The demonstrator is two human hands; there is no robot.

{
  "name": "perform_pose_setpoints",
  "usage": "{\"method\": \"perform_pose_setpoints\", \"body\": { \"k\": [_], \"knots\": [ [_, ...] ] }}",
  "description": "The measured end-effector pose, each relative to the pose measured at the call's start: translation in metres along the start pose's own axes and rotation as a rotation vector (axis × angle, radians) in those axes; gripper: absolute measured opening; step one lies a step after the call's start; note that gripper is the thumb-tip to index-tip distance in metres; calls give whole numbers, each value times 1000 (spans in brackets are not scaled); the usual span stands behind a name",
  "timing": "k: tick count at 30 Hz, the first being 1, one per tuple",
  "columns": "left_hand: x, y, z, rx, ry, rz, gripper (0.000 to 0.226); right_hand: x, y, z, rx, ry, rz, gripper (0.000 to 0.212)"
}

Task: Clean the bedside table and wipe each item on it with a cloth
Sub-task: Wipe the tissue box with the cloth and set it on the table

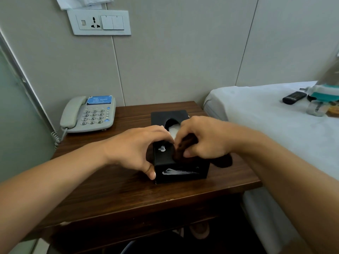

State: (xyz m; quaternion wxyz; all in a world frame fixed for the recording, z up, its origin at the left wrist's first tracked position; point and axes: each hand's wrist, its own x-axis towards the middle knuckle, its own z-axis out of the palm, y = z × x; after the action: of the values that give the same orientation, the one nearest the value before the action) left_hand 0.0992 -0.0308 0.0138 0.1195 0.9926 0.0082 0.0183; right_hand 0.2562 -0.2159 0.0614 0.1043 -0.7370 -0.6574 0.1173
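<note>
- Right now my left hand (134,149) braces the black tissue box (180,169), fingers curled over its top edge and thumb pressed low against the near left corner, so the light box does not slide while I rub it.
- My right hand (203,139) grips a bunched dark brown cloth (185,150) and presses it onto the top of the box, just beside the oval opening where a white tissue (173,131) pokes out; part of the cloth hangs past the right side of the box.
- I judge this step to be wiping the box lid, working close round the slot without dragging the tissue out.
- The box sits near the middle of the wooden bedside table (113,189), turned at a slight angle, within easy reach of both hands.
- The grey telephone (89,114) rests at the back left corner, well apart from the box, its coiled cord trailing off the left edge; I would guess it gets the cloth too.
- A remote control (293,97) and some other items lie on the bed (266,116) to my right, off the table.
</note>
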Motion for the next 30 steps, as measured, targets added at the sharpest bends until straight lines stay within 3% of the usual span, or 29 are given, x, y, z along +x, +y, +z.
{"method": "perform_pose_setpoints", "body": {
  "k": [3, 7, 12, 15, 19, 22, 25, 27, 30],
  "knots": [
    [0, -3, 1, 5, -15, 0, 103, -8, 8, -9, -32, -38, 84, 25],
    [0, -3, 2, 0, 22, 18, 104, 8, -13, 16, -72, 75, -63, 28],
    [0, -7, 5, 7, 10, 27, 103, -11, 5, -5, -144, 39, 151, 24],
    [0, -6, 4, 6, 30, 33, 104, -2, -17, 16, -312, 165, -2, 28],
    [-1, -8, 7, -21, 31, 29, 107, 0, -16, 8, -206, 75, 38, 25],
    [2, -15, 3, -43, -18, -21, 123, 2, -12, 6, -131, 33, 14, 20],
    [5, -23, 0, -106, -48, -4, 129, 8, -10, 13, -37, 101, -52, 33],
    [8, -28, -1, -85, -36, -28, 130, 6, 0, 13, 69, 158, 7, 48],
    [18, -34, -5, -27, -13, -45, 125, 8, 7, 17, 179, 283, 49, 47]
  ]
}}
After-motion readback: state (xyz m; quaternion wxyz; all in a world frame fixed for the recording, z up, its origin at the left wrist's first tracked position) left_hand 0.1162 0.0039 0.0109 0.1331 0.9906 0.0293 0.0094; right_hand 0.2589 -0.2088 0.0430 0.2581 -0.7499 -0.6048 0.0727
